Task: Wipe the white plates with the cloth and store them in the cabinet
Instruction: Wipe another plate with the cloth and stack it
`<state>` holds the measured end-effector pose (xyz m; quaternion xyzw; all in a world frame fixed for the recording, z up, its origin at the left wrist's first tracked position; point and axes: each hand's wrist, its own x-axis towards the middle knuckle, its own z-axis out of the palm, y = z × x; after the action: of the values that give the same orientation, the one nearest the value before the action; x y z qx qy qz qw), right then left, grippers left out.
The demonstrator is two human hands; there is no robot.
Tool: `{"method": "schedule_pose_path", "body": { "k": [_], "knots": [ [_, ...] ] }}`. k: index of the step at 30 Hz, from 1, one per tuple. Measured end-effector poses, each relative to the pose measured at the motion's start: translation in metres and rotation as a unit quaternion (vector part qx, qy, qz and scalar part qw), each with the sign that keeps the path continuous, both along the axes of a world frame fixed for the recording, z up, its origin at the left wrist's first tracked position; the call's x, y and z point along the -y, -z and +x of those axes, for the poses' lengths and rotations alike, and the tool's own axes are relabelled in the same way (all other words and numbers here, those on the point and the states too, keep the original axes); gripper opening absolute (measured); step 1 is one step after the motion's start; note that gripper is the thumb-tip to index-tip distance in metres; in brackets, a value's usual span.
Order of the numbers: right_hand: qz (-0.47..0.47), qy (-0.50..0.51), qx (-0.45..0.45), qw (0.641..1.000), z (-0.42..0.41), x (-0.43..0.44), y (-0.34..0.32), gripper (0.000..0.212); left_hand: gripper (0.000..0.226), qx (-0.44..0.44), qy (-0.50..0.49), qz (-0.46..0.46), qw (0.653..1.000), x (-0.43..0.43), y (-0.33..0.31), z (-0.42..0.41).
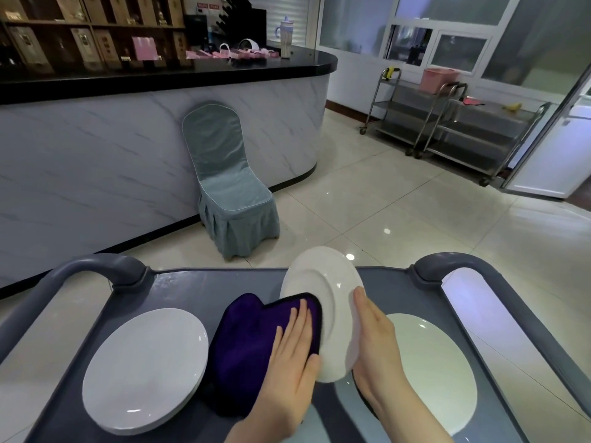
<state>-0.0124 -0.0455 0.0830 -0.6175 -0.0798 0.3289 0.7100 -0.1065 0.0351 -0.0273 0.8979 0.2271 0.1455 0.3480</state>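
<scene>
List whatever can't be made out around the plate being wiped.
- Held plate: its far face is turned away from the head camera.
- Right hand: its fingers are hidden behind that plate's rim.
- Right plate: its near-left part is covered by that hand's wrist.
- Left stack: the plate count is unclear because the edges blur together.

place: we read a restaurant service area | upper left: dark wooden shelves [91, 25] of boxed bottles [81, 39] behind a curved marble-look counter with black top [128, 139] | centre: blue-grey cloth-covered banquet chair [224, 183] | right: stainless steel wheeled trolleys [447, 123] | bottom: grey plastic serving cart [198, 286]
</scene>
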Motion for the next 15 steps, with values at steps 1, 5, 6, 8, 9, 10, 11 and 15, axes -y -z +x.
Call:
{"method": "schedule_pose_path", "body": {
  "k": [1,5,6,8,9,10,11,15],
  "knots": [
    [-0.006,-0.005,-0.004,1.0,-0.005,0.001,0.001,0.032,0.07,0.018,0.008,-0.004,1.0,0.003,-0.007,0.002],
    [-0.012,-0.016,-0.022,1.0,-0.017,0.005,0.009,0.034,0.058,0.079,-0.012,-0.046,0.996,-0.009,-0.025,0.009],
    [-0.004,-0.014,-0.017,1.0,-0.016,0.004,0.01,0.033,0.054,0.079,-0.028,-0.057,0.995,-0.015,-0.025,0.009],
    [0.011,-0.002,-0.008,1.0,-0.012,0.001,0.01,0.032,0.053,0.076,-0.051,-0.081,0.992,-0.023,-0.021,0.006],
    [0.021,0.004,-0.006,1.0,-0.01,0.0,0.007,0.031,0.055,0.072,-0.058,-0.093,0.991,-0.025,-0.016,0.004],
    [0.027,0.007,0.005,1.0,-0.006,-0.002,0.008,0.03,0.056,0.057,-0.062,-0.098,0.992,-0.029,-0.011,0.001],
    [0.025,0.016,0.02,0.999,-0.004,-0.004,0.007,0.031,0.056,0.03,-0.067,-0.097,0.993,-0.033,-0.006,-0.004],
    [-0.029,-0.016,0.223,0.974,0.001,-0.008,0.014,0.041,0.035,0.03,-0.169,-0.129,0.977,-0.053,-0.003,-0.019]
  ]
}}
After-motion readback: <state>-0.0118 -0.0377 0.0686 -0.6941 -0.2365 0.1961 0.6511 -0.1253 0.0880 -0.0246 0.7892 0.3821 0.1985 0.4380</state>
